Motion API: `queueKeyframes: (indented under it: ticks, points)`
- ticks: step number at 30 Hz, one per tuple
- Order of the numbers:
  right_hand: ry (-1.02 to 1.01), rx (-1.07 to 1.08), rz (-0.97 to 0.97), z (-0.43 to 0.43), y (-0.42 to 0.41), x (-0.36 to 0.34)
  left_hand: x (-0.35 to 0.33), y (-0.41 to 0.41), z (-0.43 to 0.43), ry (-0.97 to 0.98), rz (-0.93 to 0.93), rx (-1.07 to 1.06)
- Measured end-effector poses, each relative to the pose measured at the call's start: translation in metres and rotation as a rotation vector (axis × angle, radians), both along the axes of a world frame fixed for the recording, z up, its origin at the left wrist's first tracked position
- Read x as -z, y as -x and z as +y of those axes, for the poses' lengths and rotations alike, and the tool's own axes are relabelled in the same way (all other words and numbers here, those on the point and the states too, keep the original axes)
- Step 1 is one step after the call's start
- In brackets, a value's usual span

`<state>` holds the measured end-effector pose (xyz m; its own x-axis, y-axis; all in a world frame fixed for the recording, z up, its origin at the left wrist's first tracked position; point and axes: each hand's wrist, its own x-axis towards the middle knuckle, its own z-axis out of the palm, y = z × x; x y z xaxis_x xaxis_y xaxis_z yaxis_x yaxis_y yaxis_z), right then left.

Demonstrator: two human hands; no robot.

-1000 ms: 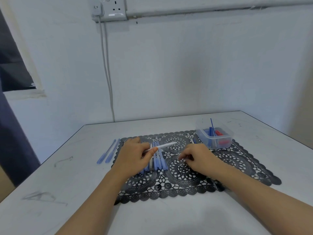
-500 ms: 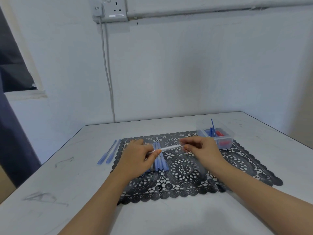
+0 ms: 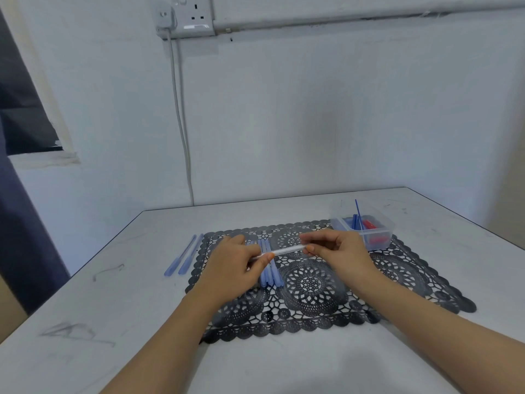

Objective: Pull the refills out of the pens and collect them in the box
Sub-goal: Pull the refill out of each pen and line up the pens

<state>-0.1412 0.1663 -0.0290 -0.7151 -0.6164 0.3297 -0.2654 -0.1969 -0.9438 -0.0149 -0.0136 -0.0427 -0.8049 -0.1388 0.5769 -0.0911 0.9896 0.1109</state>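
Both hands hold one clear white pen (image 3: 288, 249) level above the black lace mat (image 3: 403, 277). My left hand (image 3: 235, 268) grips its left end, and my right hand (image 3: 338, 250) pinches its right end between thumb and fingers. Under the pen, several blue pens (image 3: 270, 268) lie bundled on the mat. A clear plastic box (image 3: 366, 230) stands at the mat's far right corner, holding blue refills and red parts, with one thin blue refill (image 3: 358, 213) sticking up out of it.
Two blue pens (image 3: 186, 255) lie on the white table (image 3: 113, 308) left of the mat. The wall behind carries a socket (image 3: 189, 17) with a cable hanging to the table's back edge. The table's left edge drops off beside a dark curtain.
My right hand rose from the mat and took the pen's right end, and both hands lifted the pen slightly. The head camera tilted a little.
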Motion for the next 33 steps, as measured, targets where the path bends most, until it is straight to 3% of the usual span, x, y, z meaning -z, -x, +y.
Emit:
queueKeyframes:
  ticks: [17, 28, 33]
  points:
    - [-0.058, -0.043, 0.048, 0.0012, -0.0012, 0.0021, -0.0009, 0.0001, 0.0013, -0.041, 0.026, 0.013]
    - [-0.292, 0.103, 0.573, 0.0034, 0.0033, 0.0058, -0.0018, 0.0005, 0.0044, -0.03, 0.042, 0.048]
    - [-0.25, 0.081, 0.51, 0.0035, 0.0038, 0.008, -0.0028, -0.0005, 0.0062, -0.028, 0.049, 0.062]
